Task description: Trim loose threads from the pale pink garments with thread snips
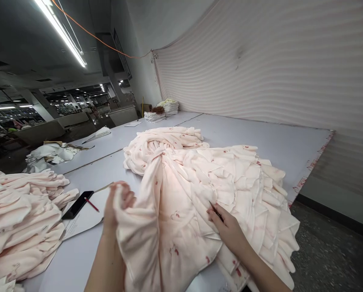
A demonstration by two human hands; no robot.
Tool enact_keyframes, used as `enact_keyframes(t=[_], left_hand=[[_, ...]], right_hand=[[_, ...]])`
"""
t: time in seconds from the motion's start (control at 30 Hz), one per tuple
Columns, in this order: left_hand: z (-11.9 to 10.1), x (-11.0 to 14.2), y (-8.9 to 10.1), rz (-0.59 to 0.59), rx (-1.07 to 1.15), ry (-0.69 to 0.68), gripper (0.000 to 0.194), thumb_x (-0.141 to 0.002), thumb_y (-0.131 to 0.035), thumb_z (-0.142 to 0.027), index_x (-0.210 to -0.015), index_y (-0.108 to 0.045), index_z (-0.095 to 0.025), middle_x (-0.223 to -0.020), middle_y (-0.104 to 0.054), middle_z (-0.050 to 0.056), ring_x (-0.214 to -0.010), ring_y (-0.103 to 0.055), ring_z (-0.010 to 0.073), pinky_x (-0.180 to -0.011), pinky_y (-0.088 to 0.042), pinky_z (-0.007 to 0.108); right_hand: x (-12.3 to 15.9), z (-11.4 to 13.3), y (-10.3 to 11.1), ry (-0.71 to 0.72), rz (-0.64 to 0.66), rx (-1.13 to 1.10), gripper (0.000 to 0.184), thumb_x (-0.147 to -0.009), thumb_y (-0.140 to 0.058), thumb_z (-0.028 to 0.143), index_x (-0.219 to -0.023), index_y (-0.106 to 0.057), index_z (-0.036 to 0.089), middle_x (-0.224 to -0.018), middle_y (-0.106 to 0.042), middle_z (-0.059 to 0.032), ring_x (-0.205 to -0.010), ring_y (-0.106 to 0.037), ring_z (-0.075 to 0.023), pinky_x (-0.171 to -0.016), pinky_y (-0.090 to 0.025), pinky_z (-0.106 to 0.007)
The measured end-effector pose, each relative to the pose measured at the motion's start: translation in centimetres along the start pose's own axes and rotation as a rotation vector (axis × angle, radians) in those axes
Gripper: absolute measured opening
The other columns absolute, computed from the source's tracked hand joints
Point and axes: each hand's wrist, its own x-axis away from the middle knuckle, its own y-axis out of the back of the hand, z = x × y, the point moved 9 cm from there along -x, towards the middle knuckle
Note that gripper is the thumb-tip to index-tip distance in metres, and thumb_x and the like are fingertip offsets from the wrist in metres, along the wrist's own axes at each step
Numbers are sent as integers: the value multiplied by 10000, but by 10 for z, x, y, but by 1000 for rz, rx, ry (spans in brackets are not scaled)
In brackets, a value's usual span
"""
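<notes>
Fabric (181, 202) in hands (no legible writing).

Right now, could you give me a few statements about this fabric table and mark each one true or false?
1. The left hand grips a fold of the pale pink fabric. True.
2. The right hand is empty. False: it holds a thin dark tool against the fabric.
3. A black phone lies on a sheet of paper beside a red pen. True.
4. The table top is dark green. False: it is pale grey.
</notes>
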Motion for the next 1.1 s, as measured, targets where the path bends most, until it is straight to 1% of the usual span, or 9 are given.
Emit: enact_keyframes(t=[0.13, 0.2, 0.27, 0.37, 0.6, 0.77, 0.9, 1.0, 1.1], left_hand=[[53, 32, -85, 398, -476, 81, 182, -638, -716, -341, -706, -610, -210, -638, -595, -17, -640, -575, 167, -622, -442, 257], [87, 57, -130, 624, -783, 52, 225, -644, -707, -368, -793, -629, -219, -782, -640, 13, -756, -594, 211, -686, -436, 293], [111, 72, -156, 690, -928, 10, 336, -636, -710, -378, -914, -606, -221, -890, -642, 36, -807, -596, 236, -697, -435, 312], [123, 75, -168, 648, -931, -35, 178, -745, -585, -259, -917, -571, -216, -905, -630, 38, -820, -594, 219, -707, -433, 302], [80, 39, -124, 305, -612, -54, 133, -856, -444, -295, -803, -523, -202, -957, -631, 64, -956, -568, 220, -833, -414, 329], [52, 19, -97, 102, -267, 55, 202, -779, -592, -344, -679, -505, -192, -1308, -525, 82, -1132, -510, 263, -969, -343, 389], [51, 18, -80, -37, 94, 195, 266, -674, -686, -342, -648, -470, -188, -934, -699, 61, -930, -618, 256, -819, -453, 363], [45, 19, -63, -121, 275, 206, 240, -636, -691, -280, -675, -470, -193, -667, -602, -50, -720, -627, 175, -711, -484, 287], [30, 21, -37, -218, 342, 160, 199, -665, -654, -228, -698, -461, -198, -652, -517, -78, -650, -576, 109, -657, -474, 211]], right_hand=[[-2, 3, 3, 76, -37, 215, 239, -800, -525, 373, -986, -612, 249, -1028, -599, -50, -1034, -535, -262, -753, -451, -323], [-7, 0, 13, 71, -98, 189, 212, -813, -503, 372, -914, -618, 226, -955, -602, -54, -952, -561, -250, -715, -451, -317], [-15, -4, 27, 54, -163, 95, 252, -842, -467, 409, -800, -589, 193, -803, -593, -45, -787, -573, -213, -670, -446, -297], [-28, -5, 49, 40, -223, 28, 298, -841, -482, 457, -761, -568, 183, -719, -574, -21, -694, -538, -181, -644, -429, -271], [-23, -10, 82, -21, -238, -118, 340, -826, -501, 473, -864, -633, 162, -749, -614, -27, -705, -553, -175, -645, -447, -260], [9, -7, 41, -37, -81, -188, 292, -829, -527, 408, -1005, -597, 187, -772, -625, -14, -708, -584, -164, -645, -467, -253], [-1, 1, 17, 23, -155, 1, 453, -823, -521, 337, -1257, -442, 236, -940, -645, -47, -826, -624, -206, -699, -494, -308], [-22, 3, 16, 35, -239, 166, 483, -798, -513, 287, -1272, -431, 242, -1186, -590, -81, -1034, -583, -252, -829, -470, -390], [-29, 5, 10, 68, -165, 169, 371, -788, -494, 251, -1157, -525, 223, -1172, -605, -67, -1054, -576, -229, -856, -467, -363]])
